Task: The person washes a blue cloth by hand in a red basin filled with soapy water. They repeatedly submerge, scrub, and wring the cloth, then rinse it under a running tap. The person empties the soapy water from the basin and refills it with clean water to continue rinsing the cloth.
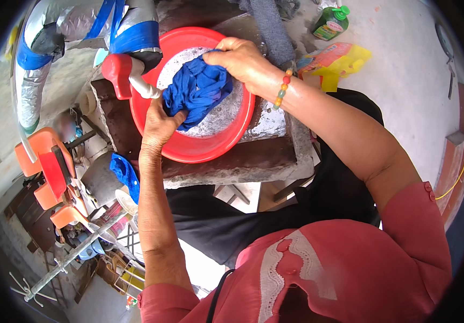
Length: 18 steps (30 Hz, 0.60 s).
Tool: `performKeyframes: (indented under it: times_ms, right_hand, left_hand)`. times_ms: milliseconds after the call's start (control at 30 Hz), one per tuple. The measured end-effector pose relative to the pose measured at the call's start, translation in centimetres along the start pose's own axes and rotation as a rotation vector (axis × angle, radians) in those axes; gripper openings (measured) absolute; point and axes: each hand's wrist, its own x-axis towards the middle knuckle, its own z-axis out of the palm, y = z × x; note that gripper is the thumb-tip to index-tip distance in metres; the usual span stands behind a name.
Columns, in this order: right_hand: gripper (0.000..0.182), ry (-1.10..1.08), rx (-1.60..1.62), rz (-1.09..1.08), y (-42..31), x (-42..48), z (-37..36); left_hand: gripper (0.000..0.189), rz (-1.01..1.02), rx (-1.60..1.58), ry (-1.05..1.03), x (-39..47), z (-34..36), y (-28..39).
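Note:
A wet blue cloth (199, 87) is bunched up between both hands, above soapy water (211, 125) in a red plastic basin (205, 151). My left hand (160, 123) grips its lower left end, with the thumb on top. My right hand (238, 58), with a bead bracelet (282, 89) on the wrist, pinches its upper right end. The fingers under the cloth are partly hidden. Close to my left hand, a white tap spout with a red handle (117, 76) reaches over the basin's left rim.
The basin stands in a rough concrete sink (240, 176). Pipes wrapped in silver and blue (139, 38) rise at its upper left. A grey cloth (272, 32) hangs behind. To the right are a green pump bottle (331, 24) and a yellow plastic packet (337, 60). Another blue cloth (126, 173) lies left.

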Motion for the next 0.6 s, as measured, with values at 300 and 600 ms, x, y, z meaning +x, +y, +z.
performKeyframes:
  times_ms: [300, 600]
  right_hand:
    - [0.013, -0.003, 0.329, -0.288, -1.6, 1.4, -0.4]
    - [0.039, -0.065, 0.019, 0.282, -0.1, 0.8, -1.3]
  left_hand:
    - [0.077, 0.268, 0.740, 0.306, -0.8, -3.0, -1.1]
    - [0.123, -0.201, 1.093, -0.038, 1.0, -0.4, -6.6]
